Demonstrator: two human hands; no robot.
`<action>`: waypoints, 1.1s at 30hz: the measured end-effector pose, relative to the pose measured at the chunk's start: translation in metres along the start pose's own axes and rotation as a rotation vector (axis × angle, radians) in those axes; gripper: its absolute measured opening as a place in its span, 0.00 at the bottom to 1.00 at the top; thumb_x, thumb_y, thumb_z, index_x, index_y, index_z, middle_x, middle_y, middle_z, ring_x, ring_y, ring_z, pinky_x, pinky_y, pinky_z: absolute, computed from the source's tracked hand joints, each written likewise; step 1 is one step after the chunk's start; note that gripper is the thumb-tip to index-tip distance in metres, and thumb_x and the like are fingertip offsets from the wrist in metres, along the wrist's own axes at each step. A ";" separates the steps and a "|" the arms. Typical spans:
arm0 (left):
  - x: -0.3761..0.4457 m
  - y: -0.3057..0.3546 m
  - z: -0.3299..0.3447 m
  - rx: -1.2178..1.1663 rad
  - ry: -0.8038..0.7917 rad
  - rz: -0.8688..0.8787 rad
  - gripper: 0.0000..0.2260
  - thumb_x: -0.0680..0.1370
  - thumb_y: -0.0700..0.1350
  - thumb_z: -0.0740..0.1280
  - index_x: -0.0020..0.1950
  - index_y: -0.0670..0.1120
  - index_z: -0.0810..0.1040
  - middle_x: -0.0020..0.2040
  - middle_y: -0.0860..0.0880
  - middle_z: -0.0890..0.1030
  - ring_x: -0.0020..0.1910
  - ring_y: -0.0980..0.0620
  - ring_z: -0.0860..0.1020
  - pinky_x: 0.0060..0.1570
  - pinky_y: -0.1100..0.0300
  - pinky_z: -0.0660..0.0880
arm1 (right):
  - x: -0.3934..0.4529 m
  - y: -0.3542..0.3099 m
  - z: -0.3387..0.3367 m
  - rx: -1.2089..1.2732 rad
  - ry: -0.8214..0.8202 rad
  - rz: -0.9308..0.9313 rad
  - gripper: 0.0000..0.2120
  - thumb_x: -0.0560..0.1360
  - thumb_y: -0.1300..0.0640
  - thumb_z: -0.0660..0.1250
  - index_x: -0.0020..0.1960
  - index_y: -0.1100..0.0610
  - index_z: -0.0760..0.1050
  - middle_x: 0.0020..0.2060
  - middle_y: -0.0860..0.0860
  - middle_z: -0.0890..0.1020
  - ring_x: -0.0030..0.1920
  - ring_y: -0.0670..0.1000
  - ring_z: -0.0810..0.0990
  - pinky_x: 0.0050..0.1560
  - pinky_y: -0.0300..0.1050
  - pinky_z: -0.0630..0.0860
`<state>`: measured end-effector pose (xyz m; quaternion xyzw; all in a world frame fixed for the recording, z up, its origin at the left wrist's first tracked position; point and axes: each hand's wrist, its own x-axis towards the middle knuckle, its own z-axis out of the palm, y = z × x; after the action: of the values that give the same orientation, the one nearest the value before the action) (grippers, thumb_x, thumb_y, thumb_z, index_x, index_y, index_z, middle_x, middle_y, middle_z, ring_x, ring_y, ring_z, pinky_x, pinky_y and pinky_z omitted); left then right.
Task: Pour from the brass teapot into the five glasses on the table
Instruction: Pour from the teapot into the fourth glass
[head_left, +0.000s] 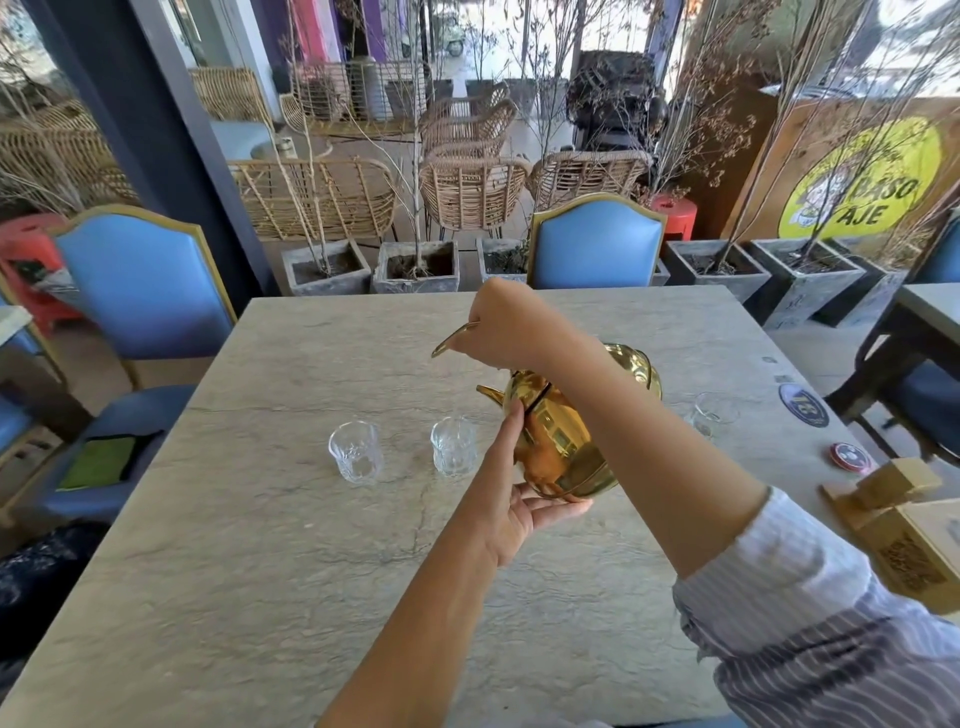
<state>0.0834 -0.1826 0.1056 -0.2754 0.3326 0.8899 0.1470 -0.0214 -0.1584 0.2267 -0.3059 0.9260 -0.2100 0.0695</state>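
Observation:
The brass teapot (563, 436) is held above the stone table (260, 519), tilted to the left, its spout (491, 393) over the clear glass (453, 446). My right hand (511, 325) is shut on the teapot's curved handle from above. My left hand (524, 499) cups the pot's underside and side with fingers spread. Another clear glass (356, 451) stands further left. A third glass (714, 413) stands at the right, beyond my right forearm. Any other glasses are hidden behind the pot and my arm.
Two round coasters (802, 405) (849, 457) and a wooden holder with a QR code (893, 514) lie at the table's right edge. Blue chairs (597, 244) (140, 291) stand around the table, and concrete planters (415, 267) line the far side.

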 end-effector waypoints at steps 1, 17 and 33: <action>0.000 0.000 0.000 -0.002 -0.002 -0.002 0.35 0.67 0.63 0.75 0.67 0.45 0.73 0.62 0.31 0.78 0.61 0.30 0.80 0.53 0.35 0.81 | 0.000 -0.001 -0.002 -0.004 0.004 -0.001 0.24 0.75 0.53 0.69 0.27 0.58 0.62 0.22 0.51 0.65 0.23 0.49 0.62 0.24 0.39 0.60; 0.006 0.003 -0.011 0.062 0.006 0.019 0.36 0.67 0.64 0.74 0.67 0.45 0.73 0.64 0.33 0.78 0.62 0.31 0.80 0.47 0.38 0.84 | 0.000 0.007 0.016 0.029 0.082 0.012 0.19 0.75 0.53 0.69 0.31 0.62 0.68 0.23 0.51 0.65 0.24 0.50 0.61 0.25 0.41 0.59; 0.033 -0.007 -0.061 0.199 0.153 -0.018 0.29 0.67 0.59 0.78 0.61 0.45 0.77 0.61 0.36 0.78 0.62 0.33 0.78 0.58 0.32 0.78 | -0.009 0.041 0.088 0.188 0.201 0.116 0.17 0.76 0.48 0.68 0.46 0.64 0.83 0.36 0.59 0.86 0.32 0.57 0.81 0.31 0.46 0.76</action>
<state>0.0837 -0.2161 0.0444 -0.3294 0.4270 0.8276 0.1557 -0.0138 -0.1538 0.1294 -0.2216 0.9207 -0.3209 0.0166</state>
